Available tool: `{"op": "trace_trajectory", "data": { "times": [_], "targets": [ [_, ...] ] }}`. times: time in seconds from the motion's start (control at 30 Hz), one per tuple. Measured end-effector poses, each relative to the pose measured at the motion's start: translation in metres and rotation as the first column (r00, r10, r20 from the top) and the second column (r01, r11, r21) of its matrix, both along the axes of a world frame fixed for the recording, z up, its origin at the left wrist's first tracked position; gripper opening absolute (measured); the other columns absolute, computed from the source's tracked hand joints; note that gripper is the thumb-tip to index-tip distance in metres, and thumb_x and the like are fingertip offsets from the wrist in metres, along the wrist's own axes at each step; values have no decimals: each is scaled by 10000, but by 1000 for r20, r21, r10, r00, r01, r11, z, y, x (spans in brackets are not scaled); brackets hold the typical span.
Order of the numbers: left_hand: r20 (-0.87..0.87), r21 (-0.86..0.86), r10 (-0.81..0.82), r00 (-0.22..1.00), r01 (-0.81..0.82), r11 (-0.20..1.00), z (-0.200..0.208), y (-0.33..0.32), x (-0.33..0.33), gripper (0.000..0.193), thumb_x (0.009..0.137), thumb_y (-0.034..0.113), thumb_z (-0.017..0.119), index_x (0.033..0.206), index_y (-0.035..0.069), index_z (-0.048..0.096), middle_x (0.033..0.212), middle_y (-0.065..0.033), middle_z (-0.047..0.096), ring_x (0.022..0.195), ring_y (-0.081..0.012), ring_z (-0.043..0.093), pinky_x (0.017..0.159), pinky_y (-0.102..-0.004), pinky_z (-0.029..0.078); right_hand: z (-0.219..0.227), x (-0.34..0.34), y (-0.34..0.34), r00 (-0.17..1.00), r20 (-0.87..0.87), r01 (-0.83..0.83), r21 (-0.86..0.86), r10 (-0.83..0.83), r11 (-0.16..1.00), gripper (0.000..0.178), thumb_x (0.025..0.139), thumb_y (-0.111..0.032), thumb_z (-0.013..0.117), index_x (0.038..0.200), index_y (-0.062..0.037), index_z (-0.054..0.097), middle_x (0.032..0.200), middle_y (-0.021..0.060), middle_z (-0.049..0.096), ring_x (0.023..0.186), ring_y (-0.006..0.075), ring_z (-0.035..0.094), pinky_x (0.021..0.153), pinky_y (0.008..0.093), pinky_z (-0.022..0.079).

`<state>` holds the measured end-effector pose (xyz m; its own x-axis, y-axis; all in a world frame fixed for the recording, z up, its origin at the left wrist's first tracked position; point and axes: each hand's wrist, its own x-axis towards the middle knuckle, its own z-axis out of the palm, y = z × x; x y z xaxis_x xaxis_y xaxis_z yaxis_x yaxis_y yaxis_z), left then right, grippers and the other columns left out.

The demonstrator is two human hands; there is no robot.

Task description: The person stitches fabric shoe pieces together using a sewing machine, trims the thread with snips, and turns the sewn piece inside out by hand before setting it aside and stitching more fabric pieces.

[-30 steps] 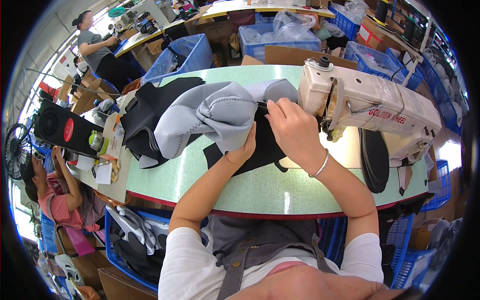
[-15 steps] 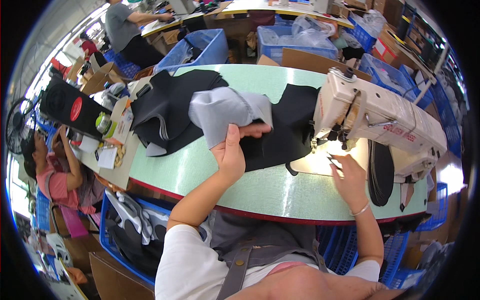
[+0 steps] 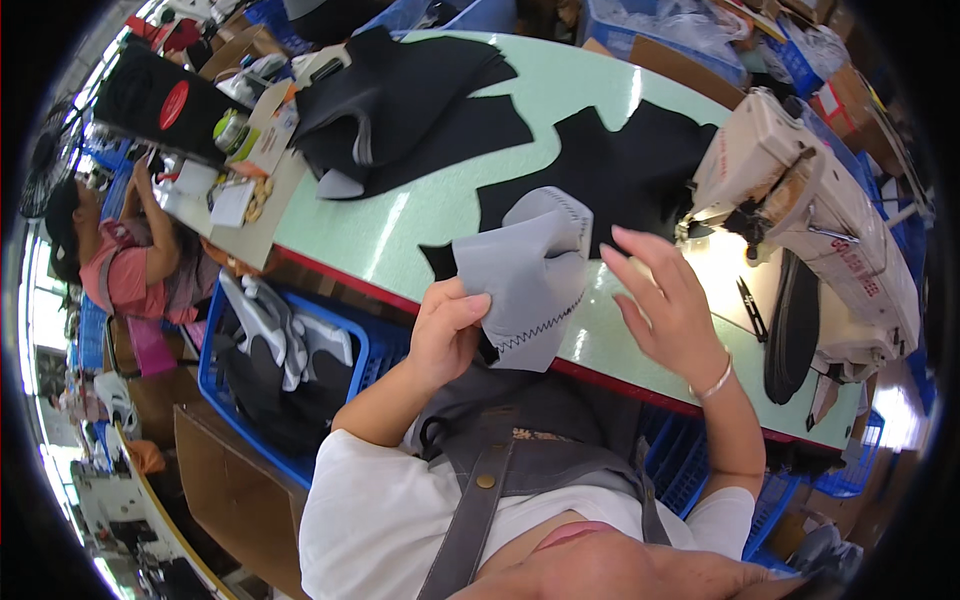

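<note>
A grey fabric piece (image 3: 525,275) with dark zigzag stitching and a black reverse side is pinched in my left hand (image 3: 447,328), thumb on its grey face. It is raised over the front edge of the table. My right hand (image 3: 665,300) hovers just right of the piece, fingers apart and nothing in them. Thread snips (image 3: 750,308) lie on the lit plate of the white sewing machine (image 3: 800,200). Beyond my hands, a black cut panel (image 3: 610,150) lies flat, reaching toward the needle area.
Stacked black panels (image 3: 400,110) cover the table's (image 3: 560,75) far left. A narrow black stack (image 3: 793,330) lies beside the machine. Below the front edge stands a blue basket (image 3: 365,350) of grey and black pieces. A co-worker in pink (image 3: 130,270) is at left.
My left hand has brought the fabric nearer and turned it, showing the zigzag seams. My right hand has let go of the snips and moved toward the fabric. The view has shifted.
</note>
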<state>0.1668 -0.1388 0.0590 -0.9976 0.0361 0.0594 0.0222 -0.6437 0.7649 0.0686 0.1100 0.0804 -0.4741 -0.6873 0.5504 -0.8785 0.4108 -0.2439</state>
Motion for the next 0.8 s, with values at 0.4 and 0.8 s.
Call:
{"op": "trace_trajectory", "data": {
  "times": [0.4,0.8],
  "targets": [
    [40,-33,30,999,-29,999,-4,-24,18,358,892,179,532,1123,-78,627,1023,-115,685,946,-176,632,857,-292,461,-7,-28,-47,978,138,-143,-103,157,984,499,679,24,740,1143,-51,572,1160,126,566,1069,321,564,882,395,481],
    [25,-94,-222,975,223,970,3,-63,8,662,792,155,751,1355,-34,459,1288,-144,570,1161,-231,555,998,-373,426,10,-37,-64,934,195,-226,-325,299,918,133,824,-17,641,881,-41,523,962,100,622,967,300,610,842,371,472]
  ]
}}
